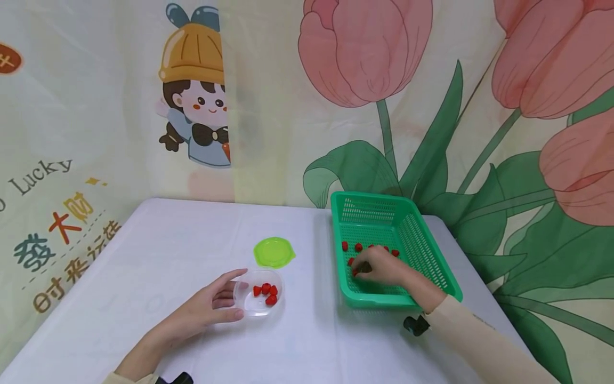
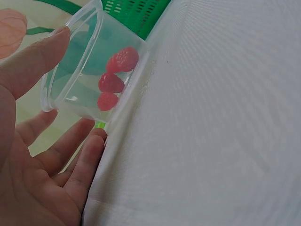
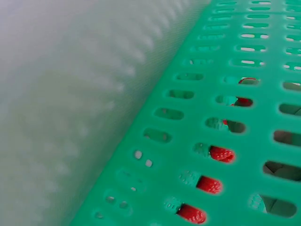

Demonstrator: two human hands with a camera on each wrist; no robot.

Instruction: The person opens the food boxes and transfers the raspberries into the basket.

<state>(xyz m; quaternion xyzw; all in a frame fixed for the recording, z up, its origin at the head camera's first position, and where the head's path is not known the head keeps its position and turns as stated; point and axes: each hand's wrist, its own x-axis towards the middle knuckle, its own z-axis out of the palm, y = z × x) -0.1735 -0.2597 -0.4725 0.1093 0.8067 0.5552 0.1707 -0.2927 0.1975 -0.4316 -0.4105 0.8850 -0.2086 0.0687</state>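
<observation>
A clear plastic tub (image 1: 248,306) stands on the table with several red raspberries (image 1: 266,288) in it. My left hand (image 1: 211,304) holds it from the left side, thumb (image 2: 40,59) at the rim and the fingers around the other side. To the right, my right hand (image 1: 381,266) reaches down into a green plastic basket (image 1: 362,300). Its thumb and fingertips come together around a raspberry (image 1: 355,273), partly hidden by the fingers. More raspberries (image 1: 358,247) lie spread on the basket floor. The right wrist view shows only raspberries (image 3: 209,184) through the basket's slots; the hand's fingers are hidden there.
A bright green lid (image 1: 274,252) lies flat just behind the tub. A white cloth (image 1: 182,240) covers the table. The basket stands near the table's right edge, its tall slotted walls around the right hand. A printed curtain (image 1: 268,106) hangs behind.
</observation>
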